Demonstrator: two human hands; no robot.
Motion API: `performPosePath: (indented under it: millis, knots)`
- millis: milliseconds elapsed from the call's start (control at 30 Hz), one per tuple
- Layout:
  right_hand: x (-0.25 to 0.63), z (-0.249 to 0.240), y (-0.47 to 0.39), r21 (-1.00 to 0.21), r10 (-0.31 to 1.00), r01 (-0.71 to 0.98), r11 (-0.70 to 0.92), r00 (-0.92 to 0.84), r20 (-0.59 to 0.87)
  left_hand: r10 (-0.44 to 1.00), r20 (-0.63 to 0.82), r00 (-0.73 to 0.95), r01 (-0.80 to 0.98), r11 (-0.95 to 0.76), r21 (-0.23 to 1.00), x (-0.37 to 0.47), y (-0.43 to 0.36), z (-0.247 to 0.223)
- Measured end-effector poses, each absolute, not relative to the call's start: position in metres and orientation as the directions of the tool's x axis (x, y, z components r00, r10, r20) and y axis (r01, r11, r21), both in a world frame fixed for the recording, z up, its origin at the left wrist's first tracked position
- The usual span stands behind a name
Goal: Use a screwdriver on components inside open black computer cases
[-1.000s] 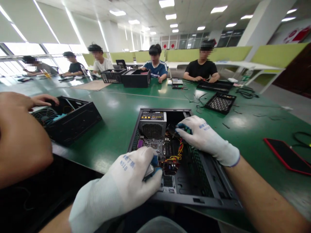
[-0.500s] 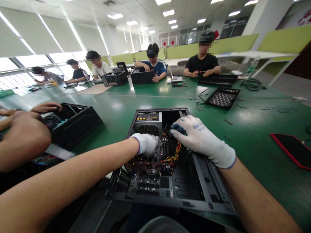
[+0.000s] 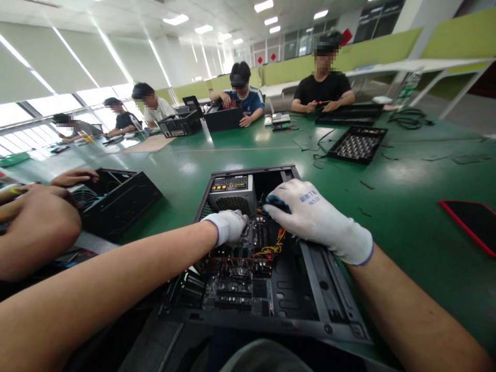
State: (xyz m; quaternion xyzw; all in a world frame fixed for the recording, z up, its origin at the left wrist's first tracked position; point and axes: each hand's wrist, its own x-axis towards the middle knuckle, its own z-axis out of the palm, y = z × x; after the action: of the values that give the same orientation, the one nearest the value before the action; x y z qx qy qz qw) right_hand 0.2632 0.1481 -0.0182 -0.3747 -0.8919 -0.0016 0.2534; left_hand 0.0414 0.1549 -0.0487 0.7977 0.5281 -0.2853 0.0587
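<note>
An open black computer case [image 3: 341, 305] lies in front of me, with a motherboard [image 3: 236, 294] inside. My left hand [image 3: 230, 226], in a white glove, reaches down to the board just below the power supply [image 3: 232, 192]. Its fingers are curled and pressed together; what lies under them is hidden. Over the right side of the case is my right hand [image 3: 306, 209], gloved in white with blue-coated fingertips. Its thumb and fingers are closed near the cables, and I cannot make out what is between them. Yellow and red wires [image 3: 273, 248] run below it.
A co-worker's arm and hand [image 3: 75, 177] rest by another black case [image 3: 124, 201] at the left. Across the green table [image 3: 186, 160], several people work on cases. A black panel [image 3: 358, 145], cables [image 3: 411, 119] and a red-edged black object [image 3: 470, 225] lie to the right.
The view has shifted slightly, so the case and both hands appear a little further left. Both hands keep their places over the case, with small finger movement.
</note>
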Motion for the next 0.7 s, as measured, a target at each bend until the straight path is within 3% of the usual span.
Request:
performPosePath:
  millis: [200, 700]
  knots:
    - [0.264, -0.017, 0.147, -0.178, 0.671, 0.676, 0.715, -0.593, 0.445, 0.8, -0.499, 0.333, 0.865, -0.47, -0.177, 0.053, 0.163, -0.044]
    - [0.264, -0.02, 0.147, -0.164, 0.653, 0.665, 0.729, -0.602, 0.461, 0.785, -0.549, 0.288, 0.866, -0.458, -0.201, 0.047, 0.171, -0.047]
